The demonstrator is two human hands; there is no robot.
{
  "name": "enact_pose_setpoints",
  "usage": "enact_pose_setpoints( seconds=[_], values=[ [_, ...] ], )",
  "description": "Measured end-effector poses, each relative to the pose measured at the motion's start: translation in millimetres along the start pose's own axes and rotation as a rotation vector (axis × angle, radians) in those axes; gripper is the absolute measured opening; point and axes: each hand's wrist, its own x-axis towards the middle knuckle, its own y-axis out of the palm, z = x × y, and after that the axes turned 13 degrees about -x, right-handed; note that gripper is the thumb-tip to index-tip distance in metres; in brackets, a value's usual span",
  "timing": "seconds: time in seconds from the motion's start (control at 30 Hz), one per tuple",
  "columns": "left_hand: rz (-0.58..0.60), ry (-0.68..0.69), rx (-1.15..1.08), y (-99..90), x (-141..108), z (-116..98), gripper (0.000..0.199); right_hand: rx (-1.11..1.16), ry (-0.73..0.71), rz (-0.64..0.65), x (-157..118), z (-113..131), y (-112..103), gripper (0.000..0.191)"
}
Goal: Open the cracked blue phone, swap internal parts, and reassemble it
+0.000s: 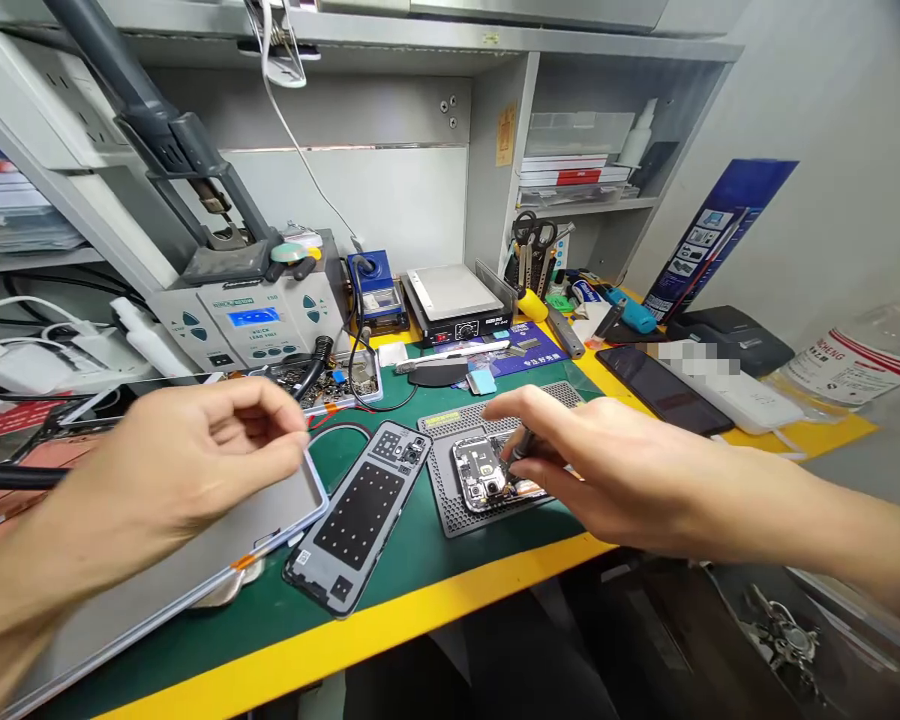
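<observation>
An opened phone [487, 465] with its circuit board and camera lenses bare lies on a grey perforated mat [457, 516]. Above it, my right hand [600, 460] is closed around a small dark tool [523, 445], whose lower end is over the phone; only a short part shows, and its tip is hard to make out. My left hand [217, 450] hangs over the left side of the bench with thumb and forefinger pinched together. Whatever they may hold is too small to see. Between the hands rests a detached phone back cover [360, 515], inner side up.
A grey tray [180, 610] with a raised rim sits under my left forearm. Behind it are a soldering station [255, 320] and a box of small parts [356, 378]. A heating plate [457, 300] stands at the back; a dark phone [664, 390] and large bottle [862, 345] lie right.
</observation>
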Motion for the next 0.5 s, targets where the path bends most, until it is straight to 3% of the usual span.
enact_pose_setpoints(
  seconds=[0.13,0.27,0.5],
  values=[
    [0.183,0.004,-0.292,51.4,1.1,-24.0,0.021,0.036,-0.009,-0.004,1.3,0.2,4.3,0.038],
    [0.362,-0.070,-0.682,93.1,13.6,-23.1,0.016,0.163,0.023,-0.054,-2.9,-0.7,0.7,0.048],
    [0.487,-0.274,-0.969,110.4,15.9,-19.7,0.021,0.943,0.318,-0.476,2.8,-2.3,-6.2,0.046]
  ],
)
